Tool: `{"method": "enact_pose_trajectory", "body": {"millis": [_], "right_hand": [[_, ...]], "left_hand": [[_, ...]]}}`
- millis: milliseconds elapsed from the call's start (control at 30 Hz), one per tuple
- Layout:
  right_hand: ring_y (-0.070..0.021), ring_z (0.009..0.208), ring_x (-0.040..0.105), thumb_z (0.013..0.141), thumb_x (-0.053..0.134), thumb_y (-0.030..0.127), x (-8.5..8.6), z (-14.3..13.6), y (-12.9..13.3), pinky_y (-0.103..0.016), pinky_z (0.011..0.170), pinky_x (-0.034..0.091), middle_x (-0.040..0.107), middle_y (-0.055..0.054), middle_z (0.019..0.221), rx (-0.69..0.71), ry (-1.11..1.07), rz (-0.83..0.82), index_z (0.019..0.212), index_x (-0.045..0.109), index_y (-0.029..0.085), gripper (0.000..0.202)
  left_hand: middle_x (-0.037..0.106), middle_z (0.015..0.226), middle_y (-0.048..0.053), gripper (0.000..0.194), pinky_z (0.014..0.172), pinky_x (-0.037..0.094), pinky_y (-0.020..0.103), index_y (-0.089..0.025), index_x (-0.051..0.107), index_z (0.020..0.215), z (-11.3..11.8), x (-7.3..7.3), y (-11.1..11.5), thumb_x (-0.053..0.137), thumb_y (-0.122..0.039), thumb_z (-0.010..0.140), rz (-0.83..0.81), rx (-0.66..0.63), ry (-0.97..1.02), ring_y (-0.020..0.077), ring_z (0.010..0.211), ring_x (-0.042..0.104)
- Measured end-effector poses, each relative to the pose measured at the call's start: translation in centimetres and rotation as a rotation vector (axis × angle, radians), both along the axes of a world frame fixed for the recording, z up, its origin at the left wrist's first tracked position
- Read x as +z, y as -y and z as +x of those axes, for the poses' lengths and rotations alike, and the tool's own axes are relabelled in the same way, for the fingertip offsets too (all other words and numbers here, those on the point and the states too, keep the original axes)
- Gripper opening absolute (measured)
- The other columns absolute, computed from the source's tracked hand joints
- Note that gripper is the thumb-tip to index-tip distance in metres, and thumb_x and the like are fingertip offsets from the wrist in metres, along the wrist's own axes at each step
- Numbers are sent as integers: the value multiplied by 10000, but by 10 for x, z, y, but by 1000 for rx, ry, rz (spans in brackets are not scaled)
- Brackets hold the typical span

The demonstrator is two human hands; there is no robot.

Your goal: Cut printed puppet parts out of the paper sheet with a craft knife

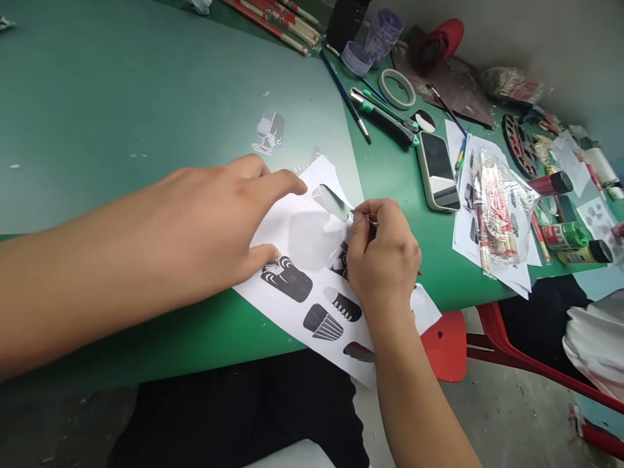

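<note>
A white sheet of paper [312, 240] printed with dark shapes lies at the table's front edge, its lower corner hanging over. My left hand [234, 214] rests on it from the left, thumb and fingers spread, touching the sheet on both sides of a bare white area. In my right hand [383, 244] is a thin craft knife [338, 199], pinched between thumb and fingers. Its narrow tip points up and left across a cut-out opening in the sheet; my fingers hide most of the handle. A loose grey cut-out shape [270, 130] lies beyond the paper.
A translucent mat [146, 84] covers the green table [390, 175]. To the right are a phone [439, 170], a box cutter [385, 117], a tape roll [397, 89], a paintbrush [346, 97] and bagged sticks [497, 208] on papers. A red chair [448, 344] and another person's white sleeve [597, 335] are nearby.
</note>
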State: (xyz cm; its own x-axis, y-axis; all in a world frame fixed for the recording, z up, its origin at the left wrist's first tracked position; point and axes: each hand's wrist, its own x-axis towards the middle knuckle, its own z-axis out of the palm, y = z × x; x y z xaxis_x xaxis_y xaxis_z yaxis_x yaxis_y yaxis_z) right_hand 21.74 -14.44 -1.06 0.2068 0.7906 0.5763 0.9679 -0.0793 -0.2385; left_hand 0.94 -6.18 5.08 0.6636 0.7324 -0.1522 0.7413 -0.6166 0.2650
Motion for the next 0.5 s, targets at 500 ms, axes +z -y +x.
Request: {"method": "enact_pose_trajectory", "body": {"millis": [500], "right_hand": [[-117,695,580,982,513,123,30,1,-28,-274,588,441,675,-27,829,1034,95,-295,894,704,168,215]], "left_hand": [[202,1692,-59,805,1273,87,563,-365,418,1503,-15,-44,-35,460,-755,800,-30,-401,136,318,1555,187]]}}
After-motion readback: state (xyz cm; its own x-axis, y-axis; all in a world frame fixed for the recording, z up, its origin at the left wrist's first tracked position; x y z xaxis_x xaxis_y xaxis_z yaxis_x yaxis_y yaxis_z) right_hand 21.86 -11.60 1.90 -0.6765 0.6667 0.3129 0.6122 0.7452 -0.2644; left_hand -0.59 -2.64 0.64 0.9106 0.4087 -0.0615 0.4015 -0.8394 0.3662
